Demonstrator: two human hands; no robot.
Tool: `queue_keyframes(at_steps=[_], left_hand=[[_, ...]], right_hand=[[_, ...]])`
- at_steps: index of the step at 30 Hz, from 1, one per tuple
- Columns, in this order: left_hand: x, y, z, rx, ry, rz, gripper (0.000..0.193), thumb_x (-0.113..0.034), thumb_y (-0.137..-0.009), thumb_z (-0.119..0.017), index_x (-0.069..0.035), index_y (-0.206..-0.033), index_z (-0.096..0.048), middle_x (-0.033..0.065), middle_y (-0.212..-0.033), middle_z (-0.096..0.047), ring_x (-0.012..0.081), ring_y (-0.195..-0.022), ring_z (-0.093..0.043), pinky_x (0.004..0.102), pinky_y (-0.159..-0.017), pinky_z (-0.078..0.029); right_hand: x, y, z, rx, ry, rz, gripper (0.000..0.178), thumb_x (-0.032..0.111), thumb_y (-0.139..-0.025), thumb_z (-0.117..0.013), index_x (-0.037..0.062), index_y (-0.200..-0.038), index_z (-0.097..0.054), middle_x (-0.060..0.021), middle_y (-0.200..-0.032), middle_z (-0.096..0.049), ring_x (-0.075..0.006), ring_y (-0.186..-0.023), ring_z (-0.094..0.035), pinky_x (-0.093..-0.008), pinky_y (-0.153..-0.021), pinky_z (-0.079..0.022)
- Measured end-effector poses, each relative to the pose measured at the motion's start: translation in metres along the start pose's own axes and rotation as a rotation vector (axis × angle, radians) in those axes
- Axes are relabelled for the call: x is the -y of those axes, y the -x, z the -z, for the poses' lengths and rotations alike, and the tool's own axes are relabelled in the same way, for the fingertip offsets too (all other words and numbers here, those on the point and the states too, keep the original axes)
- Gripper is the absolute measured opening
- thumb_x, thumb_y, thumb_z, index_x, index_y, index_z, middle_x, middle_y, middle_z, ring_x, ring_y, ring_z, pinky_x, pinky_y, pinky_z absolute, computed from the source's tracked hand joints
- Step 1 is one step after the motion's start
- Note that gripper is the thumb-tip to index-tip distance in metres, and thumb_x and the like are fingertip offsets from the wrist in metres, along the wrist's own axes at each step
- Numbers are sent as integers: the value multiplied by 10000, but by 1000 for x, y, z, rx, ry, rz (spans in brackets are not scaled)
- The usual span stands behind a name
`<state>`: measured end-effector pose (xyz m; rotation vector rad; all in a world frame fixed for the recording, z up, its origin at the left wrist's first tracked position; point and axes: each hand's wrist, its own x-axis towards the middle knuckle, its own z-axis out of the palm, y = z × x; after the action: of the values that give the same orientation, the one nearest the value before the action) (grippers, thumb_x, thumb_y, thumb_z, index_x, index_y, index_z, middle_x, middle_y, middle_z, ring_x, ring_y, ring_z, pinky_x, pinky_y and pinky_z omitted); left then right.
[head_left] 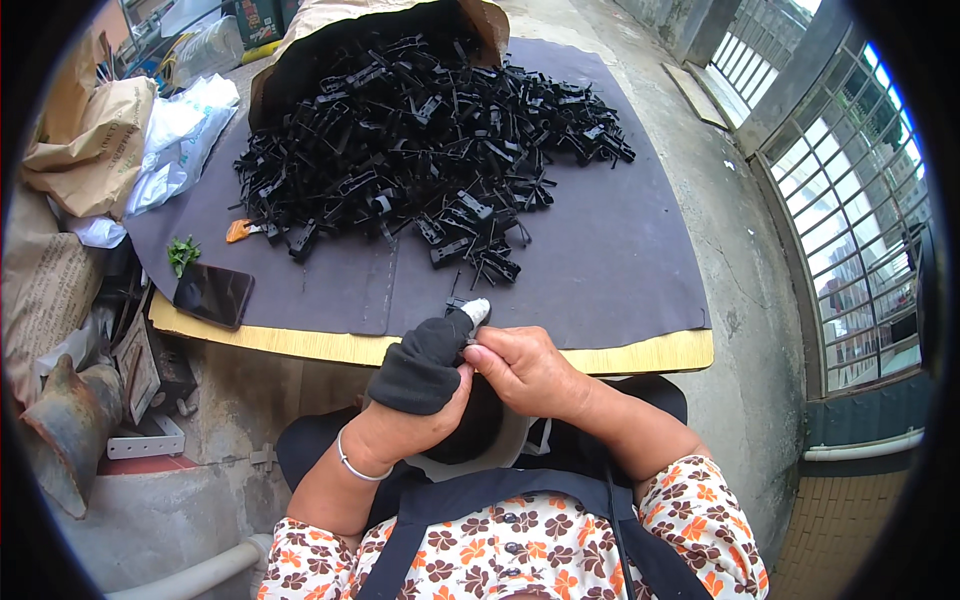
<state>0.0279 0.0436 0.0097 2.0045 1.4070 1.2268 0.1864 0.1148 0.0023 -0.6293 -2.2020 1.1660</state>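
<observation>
My left hand wears a black cloth cover, with a white wrap on one fingertip, and is closed on a small black plastic part with a thin prong. Beside it, my right hand is pinched at the edge of the cover; what lies between its fingertips is too small to make out. The hands meet just over the table's near edge. Beyond them spreads a big heap of similar black plastic parts, spilling from a brown paper sack.
A dark mat covers the yellow-edged table. On its left lie a phone, green leaves and an orange object. Below my hands, a light-rimmed container sits between my knees. Sacks crowd the left; a barred gate stands right.
</observation>
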Motion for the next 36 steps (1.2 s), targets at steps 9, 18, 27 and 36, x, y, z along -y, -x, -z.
queue_keyframes(at_steps=[9,18,27,36], left_hand=[[3,-2,5,-28,475,244,466,3,-838,-560,61,-1290,-457,64,-970,-613,95,-754,-541,225,-702,-457],[4,-4,7,-75,829,421,465,-68,-908,-551,52,-1324,-382,45,-883,-597,54,-646,-515,192,-565,-452],[-8,0,0,116,840,392,364,-33,-892,-473,46,-1245,-432,64,-894,-598,62,-701,-538,211,-641,-459],[-4,2,-1,89,734,482,275,-13,-874,-499,31,-1144,-472,33,-779,-584,70,-636,-536,218,-583,-446]], right_hand=[[1,0,20,48,-55,63,180,164,-927,-541,7,-838,-552,-113,-679,-524,-250,-587,-501,-336,-559,-424],[-3,-2,30,22,109,181,135,51,-791,-656,23,-922,-636,-113,-730,-621,-255,-654,-609,-335,-596,-480],[7,2,24,-10,-368,-140,222,76,-807,-696,42,-965,-545,39,-704,-523,-23,-630,-438,-208,-551,-402],[5,2,23,63,-39,8,178,146,-905,-588,5,-816,-526,-63,-611,-492,-165,-527,-456,-300,-513,-397]])
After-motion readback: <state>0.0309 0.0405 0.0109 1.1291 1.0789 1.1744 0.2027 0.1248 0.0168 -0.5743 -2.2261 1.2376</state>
